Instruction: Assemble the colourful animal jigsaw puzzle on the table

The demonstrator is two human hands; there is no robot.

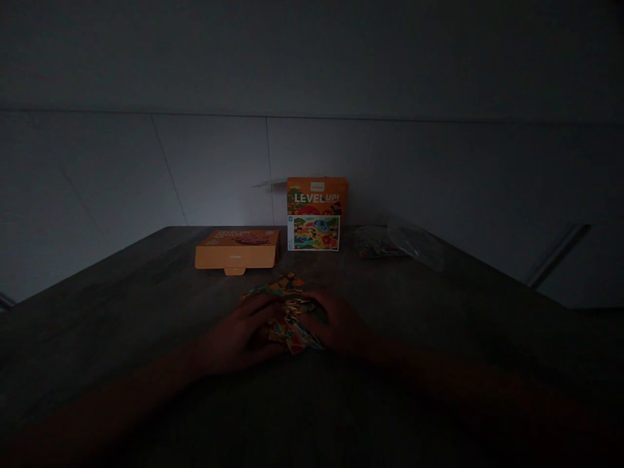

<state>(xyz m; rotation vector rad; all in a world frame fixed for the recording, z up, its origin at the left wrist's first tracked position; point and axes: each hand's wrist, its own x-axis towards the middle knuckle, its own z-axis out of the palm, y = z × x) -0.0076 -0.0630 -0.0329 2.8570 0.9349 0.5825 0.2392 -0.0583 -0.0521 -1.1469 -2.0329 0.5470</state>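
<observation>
A loose heap of puzzle pieces (pixel 292 309), in orange, green, yellow and red, lies on the grey table in the dim light. My left hand (pixel 241 331) cups the heap from the left, fingers apart and thumb along its near side. From the other side, my right hand (pixel 336 318) curves round the pieces with its fingers and thumb spread. Both hands touch the heap; some pieces are hidden beneath the fingers. Behind it, a picture card (pixel 314 234) with colourful animals leans against an upright orange puzzle box (pixel 318 195) marked "LEVEL UP!".
An orange box (pixel 236 255) lies flat at the back left, its front tab sticking out. At the back right is a clear plastic bag (pixel 383 244) with pieces inside. The table (pixel 146 279) backs onto a pale wall (pixel 219 162).
</observation>
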